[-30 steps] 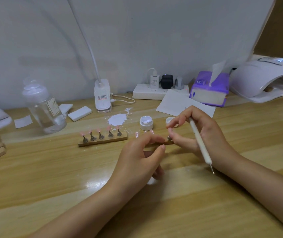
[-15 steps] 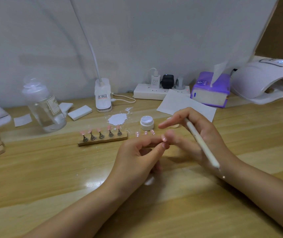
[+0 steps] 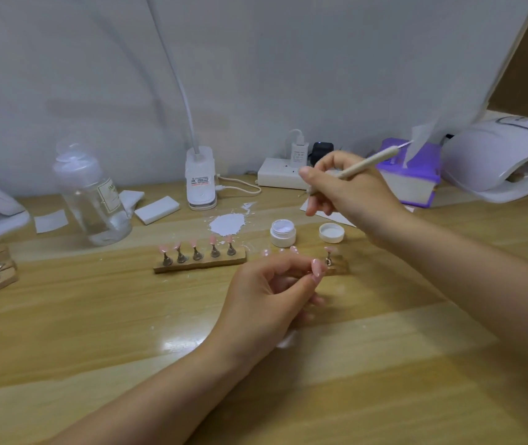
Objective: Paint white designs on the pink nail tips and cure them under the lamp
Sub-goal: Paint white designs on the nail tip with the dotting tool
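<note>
Wooden desk [image 3: 96,332] against a pale wall, that's what I see from the head cam. Right hand [image 3: 355,194] is raised over the back of the desk, fingers curled round a thin white pen tool [image 3: 365,163], far tip pointing up-right toward the purple tissue box [image 3: 413,178]. Left hand [image 3: 266,300] rests low at centre, fingers loosely curled, thumb and forefinger close together near the small wooden stand [image 3: 336,268]; I cannot tell if it pinches anything, looks like it holds nothing. That stand carries one pink nail tip [image 3: 330,250] on a metal peg at its right end, a few more pink tips just visible behind the left fingers. Second wooden holder [image 3: 200,263] sits left of it with five pink tips on pegs, upright. Behind it, a white paint blob [image 3: 227,223] on the desk, then an open white jar [image 3: 283,232] and its lid [image 3: 331,232] side by side. White curing lamp [image 3: 497,155] at far right, display lit. Clear bottle [image 3: 91,200] at left, power strip [image 3: 283,176] at the wall.
</note>
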Available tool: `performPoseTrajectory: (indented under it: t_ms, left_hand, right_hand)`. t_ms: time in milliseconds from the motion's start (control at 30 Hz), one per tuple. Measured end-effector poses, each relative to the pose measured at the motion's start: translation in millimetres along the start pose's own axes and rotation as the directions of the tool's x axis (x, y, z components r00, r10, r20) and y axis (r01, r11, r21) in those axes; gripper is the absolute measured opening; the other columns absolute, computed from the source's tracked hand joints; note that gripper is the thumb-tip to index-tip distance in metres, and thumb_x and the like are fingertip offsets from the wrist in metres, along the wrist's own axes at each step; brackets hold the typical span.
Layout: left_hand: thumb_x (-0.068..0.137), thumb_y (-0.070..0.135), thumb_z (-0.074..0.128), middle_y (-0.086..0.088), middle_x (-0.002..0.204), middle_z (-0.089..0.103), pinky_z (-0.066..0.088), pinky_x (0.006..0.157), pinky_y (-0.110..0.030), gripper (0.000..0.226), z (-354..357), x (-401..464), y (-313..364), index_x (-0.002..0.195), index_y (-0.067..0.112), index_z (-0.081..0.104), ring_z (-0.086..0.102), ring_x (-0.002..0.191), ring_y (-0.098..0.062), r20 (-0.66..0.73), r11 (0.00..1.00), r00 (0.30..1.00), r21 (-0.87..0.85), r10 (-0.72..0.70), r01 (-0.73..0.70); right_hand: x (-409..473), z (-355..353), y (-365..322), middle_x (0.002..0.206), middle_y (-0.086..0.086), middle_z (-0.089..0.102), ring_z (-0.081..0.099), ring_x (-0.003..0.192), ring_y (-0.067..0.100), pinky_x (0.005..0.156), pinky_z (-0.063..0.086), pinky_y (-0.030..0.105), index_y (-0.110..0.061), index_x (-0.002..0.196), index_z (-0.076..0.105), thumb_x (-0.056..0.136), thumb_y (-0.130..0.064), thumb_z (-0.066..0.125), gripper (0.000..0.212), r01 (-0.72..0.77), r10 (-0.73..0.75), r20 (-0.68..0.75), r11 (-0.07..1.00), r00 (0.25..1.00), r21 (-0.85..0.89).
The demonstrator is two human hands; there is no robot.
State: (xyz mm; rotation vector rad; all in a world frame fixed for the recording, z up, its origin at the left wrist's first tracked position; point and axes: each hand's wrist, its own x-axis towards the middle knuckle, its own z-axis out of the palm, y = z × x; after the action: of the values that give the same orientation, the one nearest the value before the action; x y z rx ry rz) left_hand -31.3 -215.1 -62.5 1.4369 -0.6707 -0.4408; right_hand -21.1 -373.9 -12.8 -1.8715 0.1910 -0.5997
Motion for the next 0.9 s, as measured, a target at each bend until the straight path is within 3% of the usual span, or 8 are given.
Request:
performPoseTrajectory:
  t_ms: [133, 233, 333, 533, 900]
  left_hand:
    - [0.086, 0.004, 0.060, 0.007, 0.073, 0.071, 0.052, 0.053, -0.019, 0.008, -1, 0, -1, 0.081, 0.001, 0.066, 0.062, 0.056, -0.002, 0.013, 1.000, 1.000, 0.013, -0.008, 0.008]
    - [0.086, 0.004, 0.060, 0.008, 0.069, 0.069, 0.052, 0.053, -0.019, 0.008, -2, 1, -2, 0.082, 0.000, 0.066, 0.062, 0.056, -0.002, 0.019, 1.000, 1.000, 0.030, 0.002, -0.002]
    - [0.086, 0.004, 0.060, 0.007, 0.069, 0.068, 0.053, 0.052, -0.018, 0.008, -2, 1, -2, 0.083, 0.002, 0.068, 0.062, 0.056, -0.002, 0.022, 0.999, 1.000, 0.037, 0.013, -0.014]
    - [0.086, 0.006, 0.061, 0.004, 0.070, 0.068, 0.052, 0.051, -0.017, 0.008, -3, 2, -3, 0.083, 0.005, 0.069, 0.062, 0.056, -0.001, 0.026, 0.999, 1.000, 0.028, 0.015, -0.016]
    - [0.085, 0.009, 0.062, 0.006, 0.068, 0.068, 0.050, 0.050, -0.016, 0.008, -2, 1, -1, 0.082, 0.008, 0.070, 0.062, 0.057, -0.002, 0.017, 1.000, 1.000, 0.018, 0.006, -0.007]
  right_hand:
    - [17, 14, 10, 0.033, -0.005, 0.049, 0.047, 0.033, 0.005, 0.043, 0.040, 0.014, -0.015, 0.052, 0.041, 0.081, -0.017, 0.068, 0.039, -0.018, 0.018, -0.005, 0.992, 1.000, -0.128]
    - [23, 23, 16, 0.029, -0.008, 0.043, 0.042, 0.030, 0.003, 0.039, 0.036, 0.013, -0.013, 0.049, 0.040, 0.075, -0.005, 0.064, 0.037, -0.021, 0.025, 0.014, 0.972, 1.000, -0.235]
    - [26, 29, 20, 0.028, -0.010, 0.041, 0.039, 0.029, 0.003, 0.038, 0.034, 0.012, -0.013, 0.049, 0.041, 0.071, -0.005, 0.063, 0.032, -0.026, 0.037, 0.031, 0.954, 0.999, -0.298]
    - [30, 34, 26, 0.048, -0.002, 0.047, 0.043, 0.052, 0.011, 0.052, 0.036, 0.025, -0.014, 0.051, 0.045, 0.071, -0.009, 0.066, 0.029, -0.011, 0.034, 0.053, 0.921, 0.998, -0.391]
    - [30, 33, 24, 0.045, -0.002, 0.045, 0.044, 0.048, 0.012, 0.051, 0.037, 0.023, -0.015, 0.050, 0.043, 0.073, -0.009, 0.064, 0.032, -0.007, 0.014, 0.015, 0.934, 1.000, -0.356]
